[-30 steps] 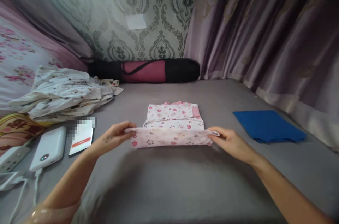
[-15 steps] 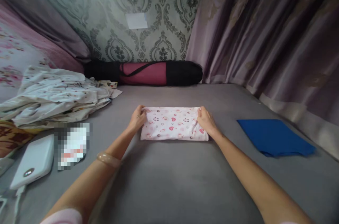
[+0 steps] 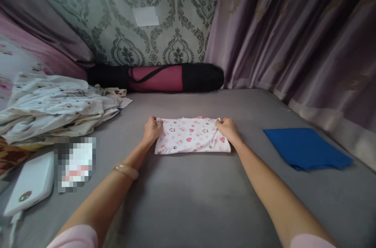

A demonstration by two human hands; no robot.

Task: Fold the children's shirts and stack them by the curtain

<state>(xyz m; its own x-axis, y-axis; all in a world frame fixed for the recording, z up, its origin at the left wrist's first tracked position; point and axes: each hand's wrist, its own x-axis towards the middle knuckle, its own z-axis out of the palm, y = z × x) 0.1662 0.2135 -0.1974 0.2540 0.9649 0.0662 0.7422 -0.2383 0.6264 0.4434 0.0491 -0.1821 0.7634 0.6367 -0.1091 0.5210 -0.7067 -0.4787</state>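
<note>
A white cloth (image 3: 190,136) printed with pink hearts, flowers and small figures lies folded into a wide rectangle on the grey bed surface (image 3: 194,193). Its far left corner is pinched by my left hand (image 3: 152,128), which has a pale bangle on the wrist. At the far right corner, my right hand (image 3: 229,128) grips the cloth between thumb and fingers. A bit of pink fabric shows behind the far edge, between the hands. Whether the cloth is a garment I cannot tell.
A folded blue cloth (image 3: 305,148) lies to the right. On the left are a white power bank (image 3: 31,181) with a cable, a blurred-out item (image 3: 76,166) and a heap of patterned fabric (image 3: 58,103). A pink and black rolled bag (image 3: 158,79) lies along the wall.
Both hands keep their hold on the printed cloth. Its far edge has shifted slightly, and pink fabric now shows behind it. The camera view has tilted a little.
</note>
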